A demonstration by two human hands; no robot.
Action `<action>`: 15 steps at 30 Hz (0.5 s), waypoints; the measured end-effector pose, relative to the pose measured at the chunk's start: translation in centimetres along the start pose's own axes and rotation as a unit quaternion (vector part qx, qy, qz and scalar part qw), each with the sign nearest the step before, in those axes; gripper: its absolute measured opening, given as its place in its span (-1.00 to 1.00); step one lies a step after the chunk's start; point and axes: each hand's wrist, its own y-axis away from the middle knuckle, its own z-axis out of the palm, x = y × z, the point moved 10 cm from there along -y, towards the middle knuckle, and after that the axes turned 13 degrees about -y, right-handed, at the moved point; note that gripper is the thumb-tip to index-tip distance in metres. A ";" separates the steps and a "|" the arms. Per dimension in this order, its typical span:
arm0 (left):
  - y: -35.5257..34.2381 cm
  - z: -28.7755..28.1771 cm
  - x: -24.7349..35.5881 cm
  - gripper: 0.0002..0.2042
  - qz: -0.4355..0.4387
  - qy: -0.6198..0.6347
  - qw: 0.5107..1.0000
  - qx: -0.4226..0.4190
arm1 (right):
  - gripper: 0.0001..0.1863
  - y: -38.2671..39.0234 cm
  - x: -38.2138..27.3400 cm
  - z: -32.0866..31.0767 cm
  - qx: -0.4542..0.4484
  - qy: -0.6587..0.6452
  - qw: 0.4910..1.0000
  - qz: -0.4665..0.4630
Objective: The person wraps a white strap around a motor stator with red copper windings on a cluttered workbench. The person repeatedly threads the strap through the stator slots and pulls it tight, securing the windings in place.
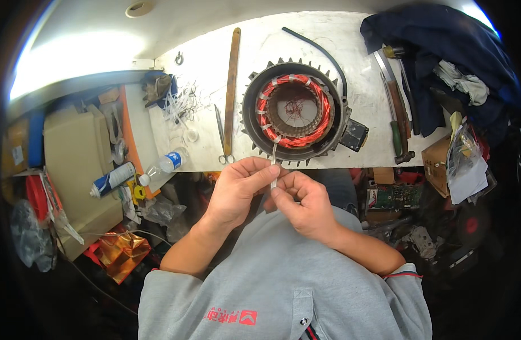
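A motor stator (251,107) with a finned dark housing lies on the white table, its ring of red copper windings (324,122) facing up. White ties bind the windings at several places. From the near side of the ring a white tie strip (274,152) runs toward me. My left hand (243,184) pinches this strip between thumb and fingers at the table's front edge. Just beside it, my right hand (302,203) is closed on the strip's lower part. Loose thin red wire (294,110) shows inside the bore.
Left of the stator lie a wooden stick (232,85), scissors (221,136), white string scraps (181,105), a plastic bottle (164,164) and a spray can (114,178). A black tube (320,50) curves behind it. Hammers (399,113) and dark cloth (441,37) lie at right.
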 end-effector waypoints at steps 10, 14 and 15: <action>1.2 -0.3 -0.7 -0.83 -0.049 0.023 0.998 -0.011 | -0.86 0.5 0.7 0.8 -0.053 0.021 0.998 -0.001; 1.5 -1.0 -0.3 -0.86 -0.011 -0.063 0.997 0.030 | -0.87 0.8 1.7 1.2 -0.069 0.107 0.990 0.053; 1.8 -0.9 -0.2 -0.86 -0.006 -0.072 0.997 0.015 | -0.87 1.0 2.0 1.2 -0.065 0.110 0.990 0.057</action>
